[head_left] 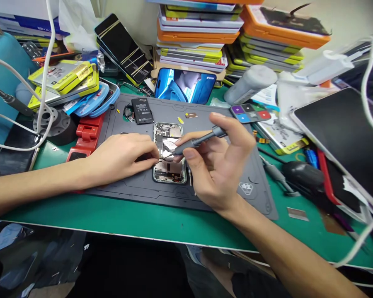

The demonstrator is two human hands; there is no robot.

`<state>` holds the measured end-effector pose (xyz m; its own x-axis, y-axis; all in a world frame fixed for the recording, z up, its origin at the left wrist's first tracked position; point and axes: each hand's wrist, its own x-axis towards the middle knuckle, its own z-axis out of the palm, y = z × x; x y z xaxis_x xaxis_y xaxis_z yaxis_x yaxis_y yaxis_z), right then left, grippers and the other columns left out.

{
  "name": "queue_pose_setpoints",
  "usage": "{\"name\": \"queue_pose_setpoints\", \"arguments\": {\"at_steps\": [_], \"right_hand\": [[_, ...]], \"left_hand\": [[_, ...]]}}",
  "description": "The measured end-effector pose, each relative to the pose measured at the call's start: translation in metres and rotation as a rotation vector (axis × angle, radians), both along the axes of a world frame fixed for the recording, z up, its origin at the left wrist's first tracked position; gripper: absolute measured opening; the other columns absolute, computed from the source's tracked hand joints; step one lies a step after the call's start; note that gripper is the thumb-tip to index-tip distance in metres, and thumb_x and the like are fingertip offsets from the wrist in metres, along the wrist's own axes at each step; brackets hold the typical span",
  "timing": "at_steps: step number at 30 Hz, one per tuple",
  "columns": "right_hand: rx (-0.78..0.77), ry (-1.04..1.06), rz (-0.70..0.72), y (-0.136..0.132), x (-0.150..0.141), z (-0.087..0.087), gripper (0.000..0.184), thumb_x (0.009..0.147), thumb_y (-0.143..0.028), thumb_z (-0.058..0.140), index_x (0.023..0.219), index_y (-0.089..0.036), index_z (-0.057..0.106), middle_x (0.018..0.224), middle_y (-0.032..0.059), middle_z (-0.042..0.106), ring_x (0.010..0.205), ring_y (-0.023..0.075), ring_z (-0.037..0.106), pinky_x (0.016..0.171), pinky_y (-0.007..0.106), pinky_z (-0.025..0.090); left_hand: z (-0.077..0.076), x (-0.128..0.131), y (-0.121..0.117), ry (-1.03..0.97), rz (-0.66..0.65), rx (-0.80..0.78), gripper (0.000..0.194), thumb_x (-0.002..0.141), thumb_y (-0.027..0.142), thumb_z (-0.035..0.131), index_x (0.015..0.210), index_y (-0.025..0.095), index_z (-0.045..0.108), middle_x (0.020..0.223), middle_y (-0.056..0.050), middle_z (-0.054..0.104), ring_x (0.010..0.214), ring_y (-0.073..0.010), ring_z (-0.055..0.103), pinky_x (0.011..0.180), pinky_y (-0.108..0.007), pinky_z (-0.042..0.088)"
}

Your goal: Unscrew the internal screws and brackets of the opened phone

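Note:
An opened phone (168, 132) lies with its insides showing on a grey work mat (224, 194). My right hand (219, 165) is closed on a grey screwdriver (199, 140), its tip down on the phone's middle. My left hand (124, 157) rests on the mat at the phone's left edge, fingers curled and pressed against the frame. A black battery (142, 110) lies on the mat just behind the phone. Small loose parts (191, 115) sit near it.
A lit phone (185, 85) leans at the back under stacks of orange and yellow boxes (199, 37). Phone cases (65, 78) pile at the left, with a red clamp (87, 132). A tablet (338, 124), cables and tools (279, 176) crowd the right. The green table edge (112, 231) runs near me.

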<state>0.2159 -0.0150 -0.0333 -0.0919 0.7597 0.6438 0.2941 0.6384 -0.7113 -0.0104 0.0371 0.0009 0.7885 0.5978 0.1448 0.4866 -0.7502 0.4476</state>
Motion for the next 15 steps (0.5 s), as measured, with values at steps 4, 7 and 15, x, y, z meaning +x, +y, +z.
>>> {"name": "queue_pose_setpoints", "arguments": {"at_steps": [4, 7, 15], "right_hand": [[-0.033, -0.056, 0.029, 0.0023, 0.0026, -0.0033, 0.059, 0.099, -0.017, 0.059, 0.150, -0.038, 0.038, 0.122, 0.0052, 0.068, 0.079, 0.0135, 0.070, 0.056, 0.027, 0.066], [-0.038, -0.070, 0.064, 0.0027, 0.0022, -0.0049, 0.060, 0.099, -0.015, 0.058, 0.150, -0.038, 0.039, 0.140, 0.0087, 0.061, 0.096, 0.0165, 0.073, 0.060, 0.028, 0.067], [-0.056, -0.030, 0.107, 0.0020, -0.0006, -0.0027, 0.060, 0.100, -0.013, 0.056, 0.150, -0.039, 0.037, 0.143, 0.0096, 0.058, 0.102, 0.0167, 0.073, 0.062, 0.027, 0.069]], "left_hand": [[0.0007, 0.0013, -0.0016, -0.009, 0.004, 0.010, 0.017, 0.105, 0.032, 0.055, 0.104, 0.021, 0.069, 0.099, 0.000, 0.074, 0.086, -0.0167, 0.068, 0.075, -0.026, 0.044], [-0.0008, 0.0002, -0.0001, -0.011, -0.010, 0.019, 0.016, 0.105, 0.031, 0.056, 0.105, 0.021, 0.068, 0.099, 0.000, 0.073, 0.087, -0.0165, 0.068, 0.076, -0.026, 0.044], [-0.0022, -0.0016, 0.0024, -0.067, -0.023, 0.023, 0.013, 0.103, 0.027, 0.062, 0.103, 0.019, 0.073, 0.100, 0.000, 0.074, 0.084, -0.0141, 0.068, 0.074, -0.024, 0.043]]}}
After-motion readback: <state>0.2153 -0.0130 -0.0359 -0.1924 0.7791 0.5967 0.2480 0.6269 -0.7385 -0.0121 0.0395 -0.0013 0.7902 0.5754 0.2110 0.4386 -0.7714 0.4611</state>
